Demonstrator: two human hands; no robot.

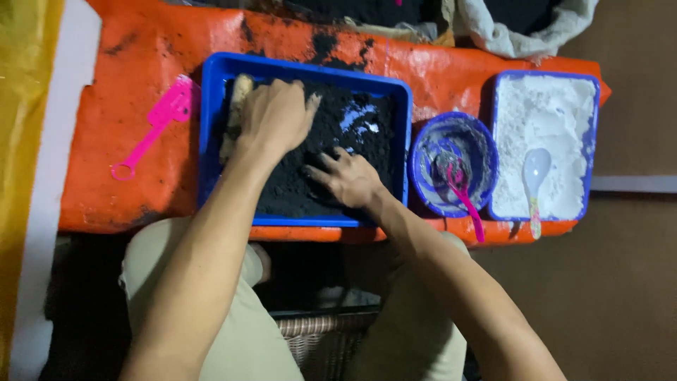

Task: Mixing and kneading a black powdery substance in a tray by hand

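Two hands are pressed into the black powder [296, 190] inside the blue tray [211, 127] on the orange sheet [127, 106], left hand [275, 116] fingers together, right hand [349, 180] fingers spread flat; even pressure is judged best, powder kept within the rim.

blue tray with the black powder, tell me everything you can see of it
The blue tray is rectangular, plastic-looking, with raised walls and rounded corners. It lies flat on an orange sheet, mostly filled with dark black powder, with some pale smears on top. The left hand and right hand both press into the powder.
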